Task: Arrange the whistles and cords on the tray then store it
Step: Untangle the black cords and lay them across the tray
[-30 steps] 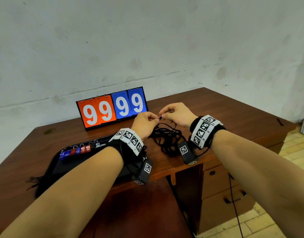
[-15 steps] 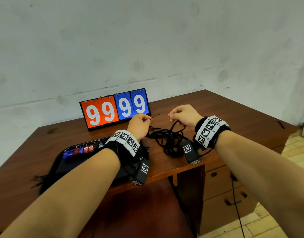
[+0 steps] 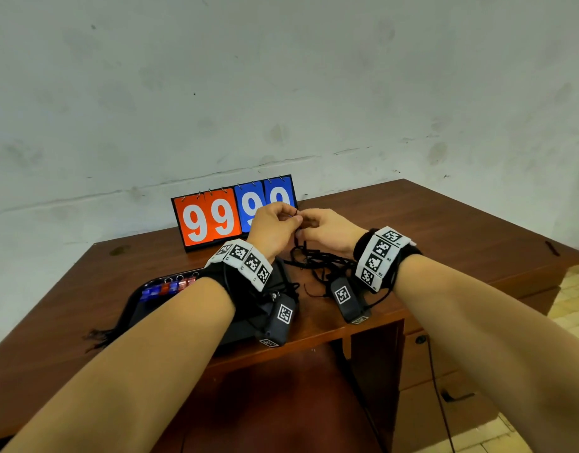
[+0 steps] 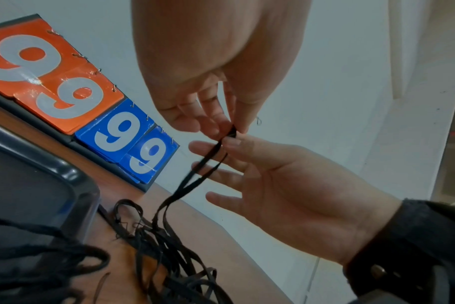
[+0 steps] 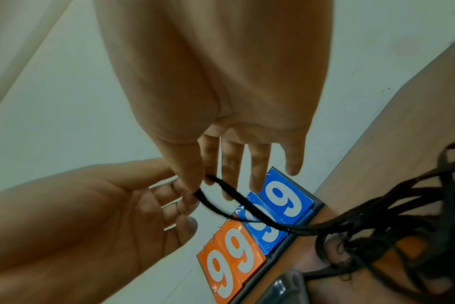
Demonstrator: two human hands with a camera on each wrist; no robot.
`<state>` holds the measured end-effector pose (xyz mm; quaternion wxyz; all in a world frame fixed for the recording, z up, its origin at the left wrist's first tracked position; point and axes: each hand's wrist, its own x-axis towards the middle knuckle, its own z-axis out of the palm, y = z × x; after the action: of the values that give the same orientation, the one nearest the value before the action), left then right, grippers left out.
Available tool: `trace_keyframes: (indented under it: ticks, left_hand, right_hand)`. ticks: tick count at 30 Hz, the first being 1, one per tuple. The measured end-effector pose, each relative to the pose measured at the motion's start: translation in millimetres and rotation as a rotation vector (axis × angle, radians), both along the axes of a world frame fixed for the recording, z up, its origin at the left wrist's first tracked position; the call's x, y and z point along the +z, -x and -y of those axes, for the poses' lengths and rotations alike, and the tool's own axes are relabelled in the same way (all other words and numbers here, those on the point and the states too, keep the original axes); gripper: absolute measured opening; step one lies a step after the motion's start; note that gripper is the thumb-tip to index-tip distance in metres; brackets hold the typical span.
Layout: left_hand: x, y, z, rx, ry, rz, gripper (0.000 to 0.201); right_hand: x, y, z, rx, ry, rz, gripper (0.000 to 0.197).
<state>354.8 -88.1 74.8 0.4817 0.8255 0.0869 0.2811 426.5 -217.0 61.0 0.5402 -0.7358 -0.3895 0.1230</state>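
Note:
A tangle of black cords [image 3: 317, 261] lies on the wooden desk just right of the black tray [image 3: 141, 305]. Several red and blue whistles [image 3: 169, 287] lie in a row at the tray's far edge. One black cord [image 4: 195, 176] rises doubled from the pile [image 4: 169, 257] up to both hands. My left hand [image 3: 283, 217] pinches its top end between thumb and fingertips [image 4: 227, 125]. My right hand [image 3: 311, 223] pinches the same cord [image 5: 234, 197] just below, thumb against index finger, its other fingers [image 5: 257, 174] straight. The hands touch, raised in front of the scoreboard.
A flip scoreboard [image 3: 216, 217] reading 99 in orange and 99 in blue stands at the back of the desk [image 3: 445, 230] against the wall. More black cord ends [image 3: 97, 336] hang over the tray's left edge. Drawers [image 3: 428, 371] sit under the desk at right.
The hands were apart half a second ago, with the left holding a cord end. They have come together and risen, and both pinch one cord lifted from the pile.

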Motion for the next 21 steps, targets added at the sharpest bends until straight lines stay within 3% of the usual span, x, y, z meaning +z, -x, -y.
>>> trace_keyframes:
  ticks: [7,10,21]
  left_hand:
    - [9.9,22.9,-28.7,0.066,0.044,0.064,0.008]
    - [15.4,35.6,-40.2,0.108,0.066,0.095,0.005]
    - [28.4,90.9,-111.6,0.303,0.171,0.167,0.004]
  right_hand:
    - [9.2,17.8,-21.0,-0.004,-0.021,-0.017,0.022]
    - [14.5,25.9,-29.5,-0.074,-0.016,0.072,0.009]
    - [35.3,46.5,-46.5,-0.199,-0.04,0.07,0.015]
